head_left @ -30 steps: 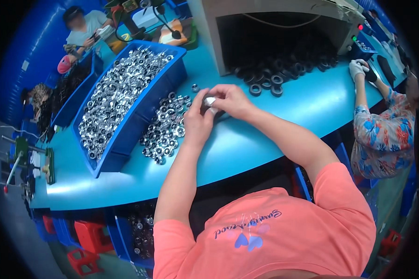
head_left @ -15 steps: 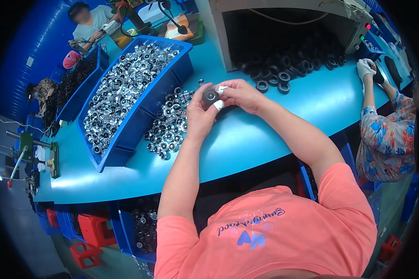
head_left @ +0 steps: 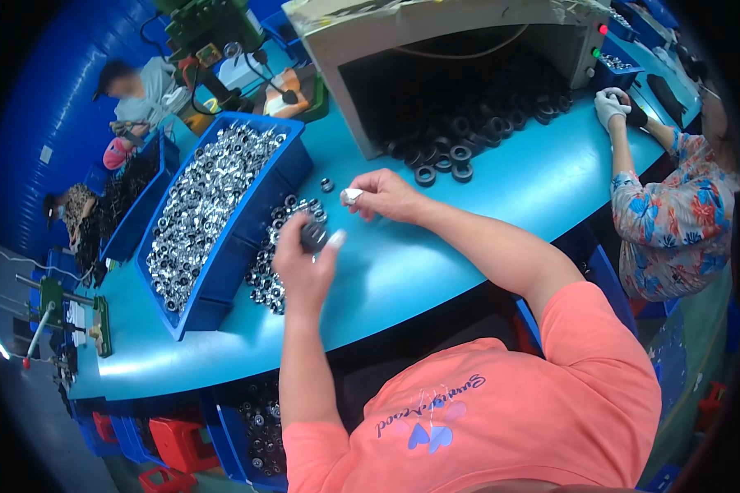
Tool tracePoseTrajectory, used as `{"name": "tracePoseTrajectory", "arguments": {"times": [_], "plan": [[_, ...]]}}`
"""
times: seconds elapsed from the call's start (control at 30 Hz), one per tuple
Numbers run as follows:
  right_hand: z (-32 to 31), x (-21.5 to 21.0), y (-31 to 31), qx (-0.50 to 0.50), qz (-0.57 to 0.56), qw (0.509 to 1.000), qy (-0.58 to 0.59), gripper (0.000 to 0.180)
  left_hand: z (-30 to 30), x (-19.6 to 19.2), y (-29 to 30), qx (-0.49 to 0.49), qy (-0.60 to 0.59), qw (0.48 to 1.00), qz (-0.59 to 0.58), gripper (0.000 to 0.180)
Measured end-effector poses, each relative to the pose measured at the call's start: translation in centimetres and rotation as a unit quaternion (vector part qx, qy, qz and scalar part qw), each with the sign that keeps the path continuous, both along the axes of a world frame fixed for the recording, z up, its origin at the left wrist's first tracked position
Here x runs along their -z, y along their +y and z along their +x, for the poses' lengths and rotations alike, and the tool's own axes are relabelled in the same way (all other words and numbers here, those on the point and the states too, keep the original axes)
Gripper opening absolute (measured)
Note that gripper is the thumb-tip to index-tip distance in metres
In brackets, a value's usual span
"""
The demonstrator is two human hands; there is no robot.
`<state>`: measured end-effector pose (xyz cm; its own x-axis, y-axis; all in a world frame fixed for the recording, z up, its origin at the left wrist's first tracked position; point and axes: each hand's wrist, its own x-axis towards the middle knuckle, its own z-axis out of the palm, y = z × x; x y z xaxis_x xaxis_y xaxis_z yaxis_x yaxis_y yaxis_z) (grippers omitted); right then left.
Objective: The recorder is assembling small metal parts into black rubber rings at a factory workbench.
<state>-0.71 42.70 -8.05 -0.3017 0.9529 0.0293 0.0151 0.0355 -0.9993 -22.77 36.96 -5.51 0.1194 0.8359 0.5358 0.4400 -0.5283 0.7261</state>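
In my left hand (head_left: 302,264), tilted over the edge of the pile, is a black wheel (head_left: 313,237), gripped between thumb and fingers. My right hand (head_left: 389,197) is apart from it to the right, its fingers drawn together; white wrapping covers a fingertip, and whether anything small is pinched there is hidden. One loose metal hub (head_left: 327,185) lies just left of my right fingertips. Under and beside my left hand spreads a pile of shiny metal hubs (head_left: 265,287). Left of that stands a blue bin (head_left: 226,297) heaped with the same hubs.
A grey box-shaped machine (head_left: 337,90) stands at the back, with black rubber rings (head_left: 460,154) spilling from its opening. A co-worker's gloved hands (head_left: 612,107) are at the far right. Another person (head_left: 144,94) sits beyond the bin. Red stools (head_left: 181,444) stand below the bench.
My hands have parted: the left has moved left and nearer to me with the black wheel, while the right has let go of it. The whole view has shifted somewhat.
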Motion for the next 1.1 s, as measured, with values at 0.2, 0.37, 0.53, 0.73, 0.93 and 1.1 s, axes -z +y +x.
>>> {"name": "tracePoseTrajectory", "arguments": {"times": [0.2,0.37,0.53,0.73,0.93,1.1], "plan": [[0.8,-0.5,-0.1,0.11,0.086,0.99,-0.003,0.022,-15.0,1.0,-12.7,-0.298,0.166,0.939,0.033,0.048],[4.6,-2.0,1.3,0.276,0.153,0.948,-0.038,0.023,-28.6,6.2,-25.6,-0.458,0.41,0.773,-0.158,0.05],[6.4,-4.8,4.7,0.343,0.266,0.873,-0.222,0.025,-25.4,6.5,-22.7,-0.349,0.323,0.872,-0.113,0.049],[9.2,-3.8,12.1,0.296,0.29,0.799,-0.437,0.025,-7.1,-0.8,-8.9,0.046,0.138,0.988,-0.047,0.04],[7.8,-3.1,19.5,0.24,0.219,0.738,-0.592,0.036,6.1,0.7,0.4,0.33,0.113,0.928,-0.133,0.031],[10.0,-0.2,26.2,0.311,0.319,0.727,-0.523,0.044,6.3,3.8,2.4,0.371,0.034,0.908,-0.193,0.028]]}}
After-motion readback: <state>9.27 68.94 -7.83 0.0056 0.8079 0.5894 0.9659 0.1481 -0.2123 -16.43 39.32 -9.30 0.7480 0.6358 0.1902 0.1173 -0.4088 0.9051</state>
